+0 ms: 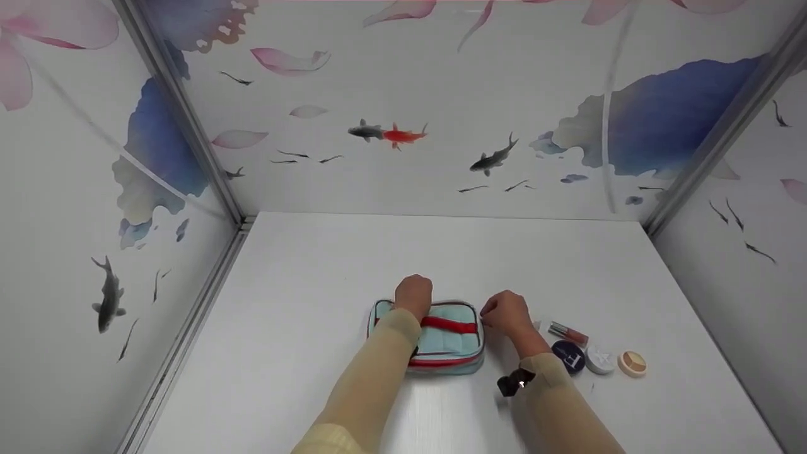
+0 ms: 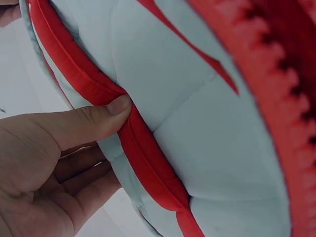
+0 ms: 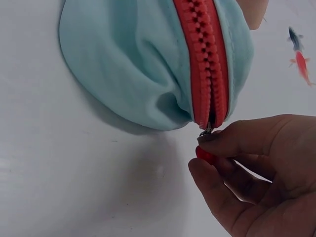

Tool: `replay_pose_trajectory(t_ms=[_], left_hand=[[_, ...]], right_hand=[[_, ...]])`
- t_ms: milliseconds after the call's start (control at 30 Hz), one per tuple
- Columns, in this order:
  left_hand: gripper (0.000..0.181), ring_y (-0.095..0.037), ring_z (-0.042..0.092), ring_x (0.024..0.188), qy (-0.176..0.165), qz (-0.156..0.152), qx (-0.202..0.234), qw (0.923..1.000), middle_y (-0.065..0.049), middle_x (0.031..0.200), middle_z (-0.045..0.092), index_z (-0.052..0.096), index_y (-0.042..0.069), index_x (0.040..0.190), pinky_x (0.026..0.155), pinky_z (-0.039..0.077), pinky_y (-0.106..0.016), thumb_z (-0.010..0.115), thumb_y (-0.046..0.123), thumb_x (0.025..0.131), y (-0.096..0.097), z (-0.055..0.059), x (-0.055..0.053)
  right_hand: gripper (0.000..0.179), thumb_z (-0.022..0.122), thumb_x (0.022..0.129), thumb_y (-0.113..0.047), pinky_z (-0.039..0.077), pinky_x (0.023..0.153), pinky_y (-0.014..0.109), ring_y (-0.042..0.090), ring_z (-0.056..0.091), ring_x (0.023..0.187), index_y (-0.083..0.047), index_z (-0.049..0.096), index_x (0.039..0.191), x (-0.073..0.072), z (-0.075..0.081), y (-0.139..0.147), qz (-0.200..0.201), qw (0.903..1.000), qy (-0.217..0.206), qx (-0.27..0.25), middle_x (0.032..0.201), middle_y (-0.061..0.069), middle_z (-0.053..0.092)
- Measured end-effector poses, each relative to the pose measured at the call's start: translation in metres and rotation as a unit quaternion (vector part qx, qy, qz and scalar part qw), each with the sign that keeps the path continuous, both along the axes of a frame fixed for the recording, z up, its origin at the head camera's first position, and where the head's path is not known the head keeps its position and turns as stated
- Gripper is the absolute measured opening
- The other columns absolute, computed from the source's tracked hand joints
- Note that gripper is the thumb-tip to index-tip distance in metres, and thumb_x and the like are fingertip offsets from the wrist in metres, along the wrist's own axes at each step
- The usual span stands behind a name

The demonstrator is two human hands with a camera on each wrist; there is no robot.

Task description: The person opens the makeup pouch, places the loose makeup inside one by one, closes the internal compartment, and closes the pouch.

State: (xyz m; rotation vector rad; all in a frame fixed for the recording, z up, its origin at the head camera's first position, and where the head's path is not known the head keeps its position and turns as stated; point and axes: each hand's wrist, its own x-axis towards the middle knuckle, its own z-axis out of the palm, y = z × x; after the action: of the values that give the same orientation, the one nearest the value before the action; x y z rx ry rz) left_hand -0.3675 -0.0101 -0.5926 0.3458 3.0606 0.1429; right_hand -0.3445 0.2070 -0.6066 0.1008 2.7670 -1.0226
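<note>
A light blue cosmetic bag (image 1: pixel 449 343) with red trim lies on the white table in the head view. My left hand (image 1: pixel 414 296) grips its far side; in the left wrist view the thumb (image 2: pixel 98 118) presses on the red strap (image 2: pixel 148 158) and the fingers go behind the bag's edge. At the bag's right end is my right hand (image 1: pixel 508 315). Its thumb and index finger pinch the red zipper pull (image 3: pixel 205 155), close below the end of the chunky red zipper (image 3: pixel 203 64). The inside of the bag is hidden.
Right of the right forearm lie a lip gloss tube (image 1: pixel 568 333), a dark blue round compact (image 1: pixel 568 357), a white round case (image 1: pixel 601 360) and an orange-and-white round compact (image 1: pixel 632 364). White panels (image 1: pixel 403 189) printed with fish enclose the table.
</note>
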Motion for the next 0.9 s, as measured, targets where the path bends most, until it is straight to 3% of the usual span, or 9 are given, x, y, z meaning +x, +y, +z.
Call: replay_pose_trajectory(t_ms=[300,533,900], left_hand=[[0.015,-0.027,0.073,0.108,-0.021,0.0,0.029,0.9993,-0.013,0.106,0.078,0.08,0.003,0.104,0.092,0.062,-0.037,0.065,0.002,0.103,-0.003,0.003,0.0],[0.014,-0.026,0.073,0.108,-0.016,0.006,0.026,0.9995,-0.013,0.106,0.078,0.08,0.003,0.105,0.091,0.062,-0.037,0.065,0.003,0.103,-0.005,0.005,0.001],[0.015,-0.026,0.073,0.107,-0.004,0.005,0.03,0.9995,-0.011,0.105,0.077,0.079,0.005,0.102,0.092,0.061,-0.036,0.064,0.003,0.103,-0.005,-0.004,-0.002]], right_hand=[[0.006,0.078,0.089,-0.007,0.055,0.067,0.029,0.02,0.066,0.078,-0.004,0.082,0.092,-0.011,-0.001,0.004,0.005,0.9996,-0.022,-0.018,0.087,0.008,0.077],[0.008,0.077,0.091,-0.007,0.057,0.071,0.029,0.02,0.068,0.08,-0.003,0.082,0.095,-0.018,-0.001,0.004,0.007,0.9981,-0.043,-0.043,0.09,0.01,0.077],[0.005,0.078,0.088,-0.004,0.055,0.066,0.028,0.017,0.068,0.074,-0.002,0.083,0.089,-0.025,0.001,-0.001,0.042,0.999,-0.005,0.012,0.083,0.008,0.079]])
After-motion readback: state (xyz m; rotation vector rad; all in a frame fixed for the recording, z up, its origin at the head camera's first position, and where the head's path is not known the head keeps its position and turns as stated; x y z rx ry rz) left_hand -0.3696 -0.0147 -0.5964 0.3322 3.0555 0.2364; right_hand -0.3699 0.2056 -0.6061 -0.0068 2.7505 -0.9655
